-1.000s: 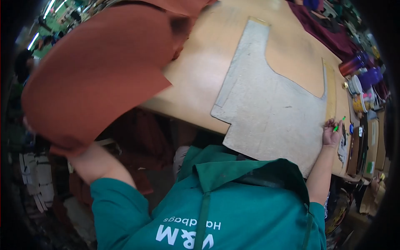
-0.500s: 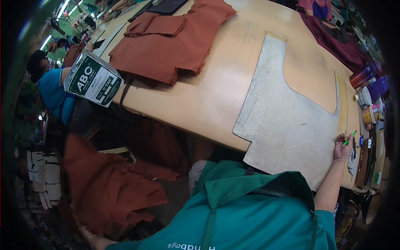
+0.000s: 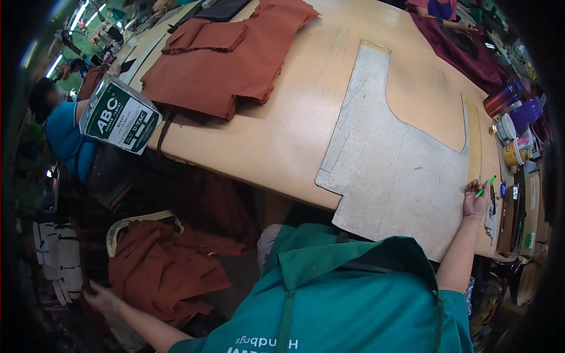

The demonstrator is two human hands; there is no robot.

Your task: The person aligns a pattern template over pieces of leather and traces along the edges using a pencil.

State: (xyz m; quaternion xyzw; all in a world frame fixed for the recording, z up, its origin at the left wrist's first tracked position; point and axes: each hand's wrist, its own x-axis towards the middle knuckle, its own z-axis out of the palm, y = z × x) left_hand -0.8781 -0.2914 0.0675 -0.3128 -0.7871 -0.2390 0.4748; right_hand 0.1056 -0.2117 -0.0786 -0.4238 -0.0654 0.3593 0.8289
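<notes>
My right hand (image 3: 475,200) rests at the right edge of the table, fingers curled round a slim green pen (image 3: 487,187). Beside it lies a large pale grey pattern sheet (image 3: 400,170) with a deep curved cutout and yellowish tape on its edges. Low on the left, my left hand (image 3: 105,299) is stretched out and blurred, next to a heap of rust-brown fabric pieces (image 3: 168,267) on a chair (image 3: 115,235). Dark reddish cloth seems to be near its fingers; whether they grip it is not clear.
A stack of rust-brown fabric (image 3: 223,70) lies on the table (image 3: 282,141). An ABC rubber cement can (image 3: 120,115) stands at the left corner. Cups (image 3: 505,128) and boxes (image 3: 531,197) line the right edge. Co-workers sit at the far right and left.
The raised rust-brown fabric at the left has dropped from sight, uncovering the chair's rim. My left hand has moved up and left. My right hand still holds the green pen.
</notes>
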